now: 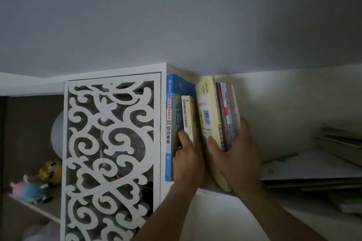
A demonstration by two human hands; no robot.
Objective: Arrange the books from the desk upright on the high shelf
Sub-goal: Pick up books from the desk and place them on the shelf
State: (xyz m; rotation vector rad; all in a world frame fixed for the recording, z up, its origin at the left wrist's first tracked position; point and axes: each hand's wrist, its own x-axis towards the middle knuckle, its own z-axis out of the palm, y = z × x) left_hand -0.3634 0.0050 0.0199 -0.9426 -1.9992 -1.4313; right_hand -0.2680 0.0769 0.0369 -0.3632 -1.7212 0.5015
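Overhead, I see both hands raised to the high shelf, where the books stand upright against its left wall. My left hand grips the small cream book, thumb on its spine side, fingers hidden behind it; this book stands just right of the tall blue book, which rests against the white fretwork panel. My right hand is clamped round a bundle of books: the thumb presses the yellow book on its cover, and the fingers wrap round the far side of the thin books behind it. The bundle leans slightly, its tops tilted to the left, and is close beside the cream book; I cannot tell whether they touch.

Further right on the same shelf, a white sheet lies flat on a stack of flat books, and more flat items are piled in the far right corner. Left of the fretwork panel, a lower compartment holds soft toys and a pale round object.
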